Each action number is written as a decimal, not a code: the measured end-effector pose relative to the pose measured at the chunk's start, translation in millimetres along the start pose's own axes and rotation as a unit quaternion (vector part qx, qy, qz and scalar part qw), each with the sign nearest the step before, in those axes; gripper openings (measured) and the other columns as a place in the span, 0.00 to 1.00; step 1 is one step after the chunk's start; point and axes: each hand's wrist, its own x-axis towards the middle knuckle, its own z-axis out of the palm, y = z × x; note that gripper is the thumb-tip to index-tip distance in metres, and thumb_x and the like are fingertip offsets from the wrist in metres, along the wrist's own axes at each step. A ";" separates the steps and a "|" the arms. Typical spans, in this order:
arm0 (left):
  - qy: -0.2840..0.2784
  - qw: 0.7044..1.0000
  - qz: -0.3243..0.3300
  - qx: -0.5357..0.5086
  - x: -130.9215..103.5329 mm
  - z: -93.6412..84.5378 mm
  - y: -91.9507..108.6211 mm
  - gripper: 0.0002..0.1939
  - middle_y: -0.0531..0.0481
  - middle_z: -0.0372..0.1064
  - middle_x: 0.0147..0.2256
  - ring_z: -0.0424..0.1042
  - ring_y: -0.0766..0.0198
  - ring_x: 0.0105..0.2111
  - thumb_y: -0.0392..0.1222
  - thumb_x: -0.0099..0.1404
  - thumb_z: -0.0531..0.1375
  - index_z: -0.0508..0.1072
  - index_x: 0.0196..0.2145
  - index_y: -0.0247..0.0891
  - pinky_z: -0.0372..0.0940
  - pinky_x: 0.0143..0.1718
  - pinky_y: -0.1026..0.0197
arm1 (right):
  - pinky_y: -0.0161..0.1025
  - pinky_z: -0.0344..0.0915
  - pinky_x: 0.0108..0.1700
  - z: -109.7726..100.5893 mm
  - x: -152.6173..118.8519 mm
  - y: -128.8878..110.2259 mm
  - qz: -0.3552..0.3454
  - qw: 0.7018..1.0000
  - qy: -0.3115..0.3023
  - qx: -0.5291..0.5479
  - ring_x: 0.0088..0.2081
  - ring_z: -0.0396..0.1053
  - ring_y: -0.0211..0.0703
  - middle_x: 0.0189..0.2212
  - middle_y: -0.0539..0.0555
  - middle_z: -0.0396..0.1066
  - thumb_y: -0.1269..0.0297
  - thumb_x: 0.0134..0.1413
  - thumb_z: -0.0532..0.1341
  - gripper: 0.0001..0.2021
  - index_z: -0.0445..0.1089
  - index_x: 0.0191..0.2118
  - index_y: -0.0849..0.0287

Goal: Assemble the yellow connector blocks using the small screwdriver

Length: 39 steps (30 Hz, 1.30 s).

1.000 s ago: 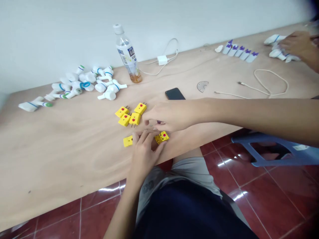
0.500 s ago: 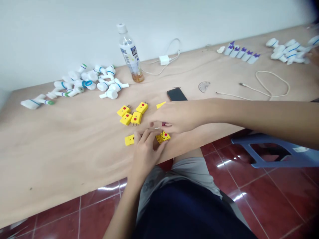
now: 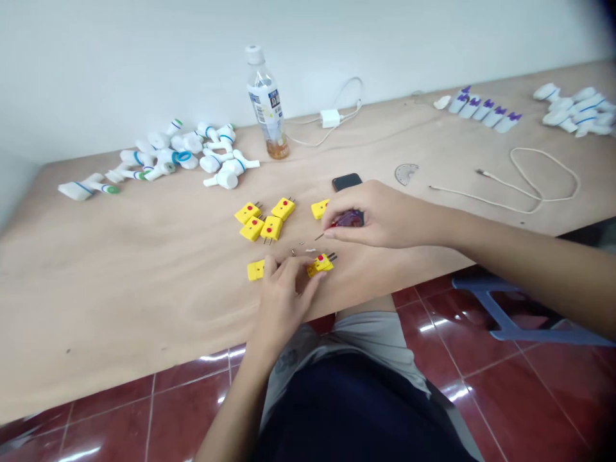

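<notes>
My left hand (image 3: 287, 282) grips a small yellow plug (image 3: 321, 263) with a red dot and two pins, low over the table near its front edge. In my right hand (image 3: 360, 218) is a screwdriver (image 3: 347, 219) with a dark purple-red handle; its thin tip points down left, a little above the plug and apart from it. Small loose metal parts (image 3: 293, 252) and a white bit (image 3: 310, 250) lie just behind the plug. Left of my left hand is a yellow plug piece (image 3: 255, 270), partly covered by the fingers. Another yellow piece (image 3: 318, 209) lies behind my right hand.
Several yellow plugs (image 3: 271, 228) are grouped left of centre. Behind them stand a drink bottle (image 3: 269, 115) and white pipe-like fittings (image 3: 168, 154). A phone (image 3: 346, 182), protractor (image 3: 406, 174), white cable (image 3: 520, 205) and purple-topped pieces (image 3: 486, 110) lie to the right. A blue stool (image 3: 500, 314) stands below.
My right hand has moved right and away from the plug, so the screwdriver now shows. The plug's pins have come into sight. The whole view has shifted slightly.
</notes>
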 end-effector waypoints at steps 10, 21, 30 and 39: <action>0.024 0.998 0.015 0.050 13.5 5.5 0.3 0.16 0.45 0.86 0.43 0.73 0.51 0.39 0.47 0.88 0.57 0.83 0.45 0.42 0.74 0.49 0.44 | 0.44 0.66 0.38 43.6 -47.8 16.7 0.077 0.974 0.197 0.083 0.35 0.72 0.45 0.35 0.51 0.79 0.60 0.74 0.66 0.08 0.80 0.40 0.52; 0.037 0.992 0.082 0.086 14.2 0.9 8.5 0.07 0.47 0.86 0.42 0.75 0.52 0.39 0.41 0.85 0.63 0.81 0.46 0.42 0.70 0.47 0.47 | 0.44 0.68 0.37 81.0 -51.6 44.5 0.075 0.937 0.304 0.153 0.35 0.73 0.45 0.36 0.52 0.77 0.62 0.75 0.66 0.06 0.80 0.42 0.53; 0.022 0.987 0.137 0.079 -8.1 -8.1 9.5 0.10 0.42 0.86 0.53 0.84 0.49 0.49 0.37 0.82 0.67 0.79 0.58 0.42 0.73 0.46 0.47 | 0.43 0.70 0.40 90.2 -55.2 56.8 0.020 0.926 0.332 0.180 0.38 0.75 0.43 0.38 0.52 0.78 0.69 0.73 0.70 0.04 0.83 0.47 0.53; 0.030 0.996 0.074 0.043 4.6 -8.7 9.1 0.03 0.48 0.87 0.44 0.78 0.55 0.40 0.39 0.83 0.66 0.80 0.46 0.42 0.70 0.47 0.51 | 0.47 0.74 0.48 83.8 -59.7 51.0 -0.042 0.963 0.246 0.100 0.45 0.75 0.48 0.43 0.55 0.73 0.69 0.81 0.60 0.07 0.75 0.47 0.54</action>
